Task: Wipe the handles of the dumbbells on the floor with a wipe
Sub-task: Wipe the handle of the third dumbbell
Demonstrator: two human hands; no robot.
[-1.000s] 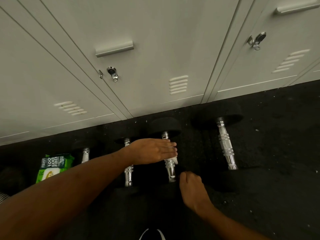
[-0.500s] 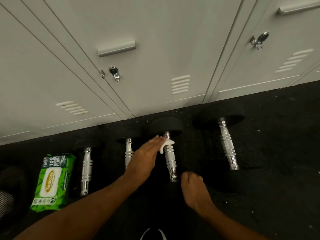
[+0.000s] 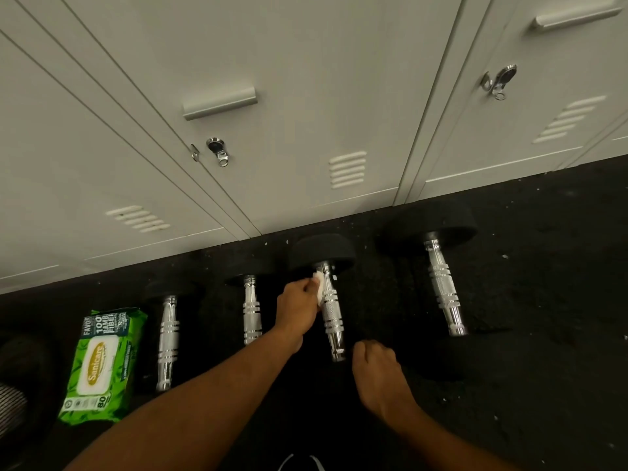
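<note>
Left hand (image 3: 297, 305), fingers curled, pinches a small folded white wipe (image 3: 318, 283) and presses it against the left side of the chrome handle (image 3: 329, 311) of the wiped dumbbell (image 3: 323, 249), close to that dumbbell's far black head. Right hand (image 3: 377, 379) lies knuckles-up just beside the near end of the same handle, fingers bent downward; the near head is lost in shadow, so whether this hand grips anything cannot be told. The wiped dumbbell lies on the dark speckled floor (image 3: 543, 300), its handle running away from the person. Immediately left of it, partly crossed by the left forearm, lies a smaller dumbbell (image 3: 252, 309); further left lies a third dumbbell (image 3: 168, 338), and beyond that a green wipes pack (image 3: 98, 365), flat on the floor with its label up. Right of the wiped dumbbell, set apart from it, lies a larger dumbbell (image 3: 443, 287), its handle angled slightly. Just beyond the wiped dumbbell's far head stands a row of pale grey lockers (image 3: 306, 96) with closed doors. Nearest the person, below the wiped dumbbell, a dark shoe toe (image 3: 300, 464) shows at the frame edge.
</note>
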